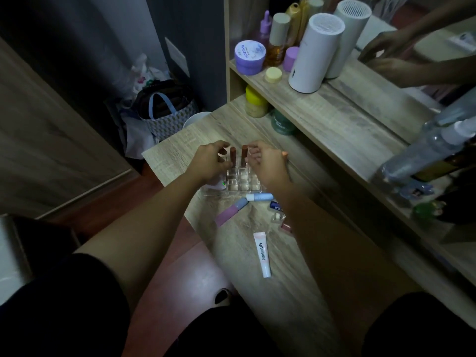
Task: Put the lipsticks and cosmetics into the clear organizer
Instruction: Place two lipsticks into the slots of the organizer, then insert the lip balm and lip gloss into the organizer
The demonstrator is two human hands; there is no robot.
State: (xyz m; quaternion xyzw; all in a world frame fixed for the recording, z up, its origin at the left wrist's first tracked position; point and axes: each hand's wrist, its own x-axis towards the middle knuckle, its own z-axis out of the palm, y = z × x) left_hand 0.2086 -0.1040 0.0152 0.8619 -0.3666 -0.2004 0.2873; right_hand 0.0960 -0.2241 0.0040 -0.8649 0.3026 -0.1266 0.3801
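The clear organizer (240, 182) stands on the wooden table, its grid of small compartments visible between my wrists. Two brown lipsticks stand upright in its far row, the left one (232, 157) and the right one (244, 155). My left hand (210, 162) pinches the left lipstick from the left side. My right hand (268, 162) pinches the right lipstick from the right side. Loose on the table nearer me lie a blue and white tube (260, 197), a pink tube with a blue cap (230, 212), a dark blue item (275, 206) and a white lip tube (264, 255).
A small pink item (286, 227) and a clear piece (277, 217) lie half hidden by my right forearm. The shelf at right holds a white cylinder (315, 52), purple jars (249, 56) and bottles (422, 155). A bag (167, 112) sits on the floor left of the table's edge.
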